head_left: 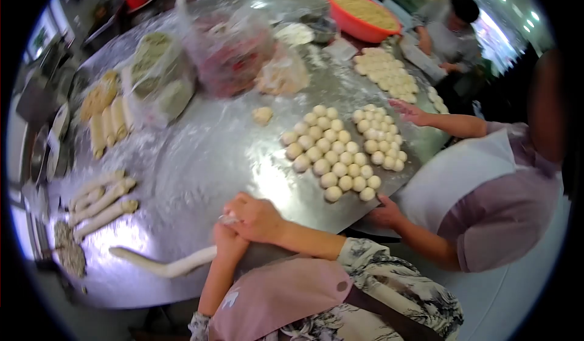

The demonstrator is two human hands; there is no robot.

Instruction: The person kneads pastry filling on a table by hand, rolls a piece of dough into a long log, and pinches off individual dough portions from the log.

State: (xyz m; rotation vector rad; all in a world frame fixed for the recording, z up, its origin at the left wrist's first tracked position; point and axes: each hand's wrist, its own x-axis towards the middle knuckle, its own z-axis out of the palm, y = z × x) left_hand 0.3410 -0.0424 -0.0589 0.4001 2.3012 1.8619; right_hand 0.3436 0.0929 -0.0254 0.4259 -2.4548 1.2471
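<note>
A long, pale dough rope (176,267) lies curved on the metal table near its front edge, its right end inside my left hand (230,242). The fingers of that hand are wrapped round it. My right hand (254,218) is closed and touches the top of my left hand. A bit of white dough (228,219) shows between the two hands; whether the right fingers grip it is hidden. Shorter dough ropes (106,201) rest at the left. To the right of my hands sit rows of round dough balls (331,146).
Bags of filling (228,55), a green-filled bag (158,79), a red basin (365,16) and flattened dough pieces (386,73) stand on the floury table (201,158). A co-worker in an apron (468,177) reaches in at right; another person (450,31) is behind.
</note>
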